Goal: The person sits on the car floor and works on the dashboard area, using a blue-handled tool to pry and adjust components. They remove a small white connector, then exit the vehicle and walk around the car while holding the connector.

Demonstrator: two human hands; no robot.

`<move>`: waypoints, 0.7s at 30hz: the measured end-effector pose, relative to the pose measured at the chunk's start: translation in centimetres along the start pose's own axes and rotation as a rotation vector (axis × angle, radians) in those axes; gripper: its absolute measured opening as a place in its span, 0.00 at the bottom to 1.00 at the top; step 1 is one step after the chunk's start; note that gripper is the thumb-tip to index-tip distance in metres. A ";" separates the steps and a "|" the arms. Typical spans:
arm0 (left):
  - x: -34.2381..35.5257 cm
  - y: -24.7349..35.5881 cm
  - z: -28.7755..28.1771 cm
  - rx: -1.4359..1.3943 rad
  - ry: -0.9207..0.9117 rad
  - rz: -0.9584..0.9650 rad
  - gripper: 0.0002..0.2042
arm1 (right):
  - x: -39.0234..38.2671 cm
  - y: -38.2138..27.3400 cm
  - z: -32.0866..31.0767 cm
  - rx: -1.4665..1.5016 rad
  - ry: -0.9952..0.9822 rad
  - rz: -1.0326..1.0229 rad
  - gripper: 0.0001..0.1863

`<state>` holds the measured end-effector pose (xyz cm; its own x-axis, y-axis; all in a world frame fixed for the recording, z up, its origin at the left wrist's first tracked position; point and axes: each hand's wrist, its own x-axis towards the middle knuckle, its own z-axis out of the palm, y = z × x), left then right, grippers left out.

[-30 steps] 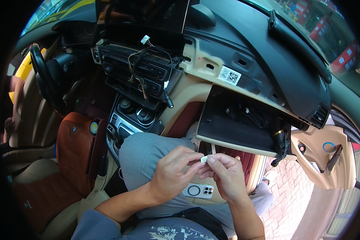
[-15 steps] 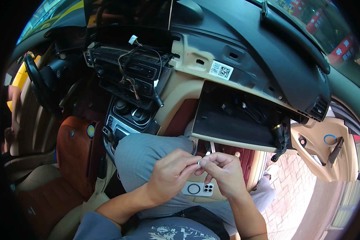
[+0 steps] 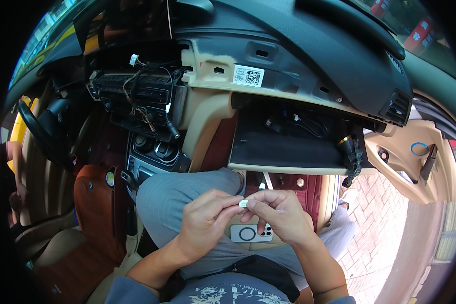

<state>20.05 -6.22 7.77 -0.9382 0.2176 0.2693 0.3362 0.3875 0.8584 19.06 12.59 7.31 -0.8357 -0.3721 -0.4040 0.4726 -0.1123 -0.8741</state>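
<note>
Above my lap, a small white block-shaped piece (image 3: pixel 243 203), about the size of a plug connector, sits between my fingertips. My left hand (image 3: pixel 207 220) pinches it from the left. From the right, the thumb and fingers of my right hand (image 3: pixel 280 215) close on its other side. A white phone (image 3: pixel 236 233) with a dark ring on its back lies just below the hands on the seat. Ahead, loose wires (image 3: pixel 136 96) with a white plug (image 3: pixel 134 60) at their end hang over the bared centre console (image 3: pixel 154 96).
The glove box lid (image 3: pixel 268 147) is down, with dark cables (image 3: pixel 309 124) inside and a black strapped cylinder (image 3: pixel 348 152) at its right end. A screen (image 3: pixel 129 25) rises above the console. On the right the door (image 3: pixel 403 177) stands open onto paving; the steering wheel (image 3: pixel 40 126) is at far left.
The white piece shows more between my fingertips, which keep their pinch. My view has shifted, so the dashboard appears further left and higher.
</note>
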 end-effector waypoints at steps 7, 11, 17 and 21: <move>-0.4 0.1 0.3 -0.051 -0.091 -0.151 0.08 | -0.5 0.9 -0.2 -0.009 0.060 0.037 0.10; -1.4 -0.7 2.1 -0.314 -0.062 -0.365 0.05 | -1.6 2.9 -0.4 -0.134 0.105 -0.015 0.10; -4.1 -1.4 4.4 -0.430 -0.144 -0.625 0.03 | -4.1 9.2 -1.8 -0.197 0.244 -0.207 0.09; -5.2 -1.2 5.1 -0.572 -0.178 -0.720 0.04 | -6.0 13.9 -6.0 -0.622 0.443 -0.185 0.10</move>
<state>24.92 -3.25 3.11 -0.8625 0.2490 -0.4406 -0.4565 -0.0069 0.8897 28.97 18.78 -4.02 -0.9810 0.0192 -0.1929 0.1808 0.4489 -0.8751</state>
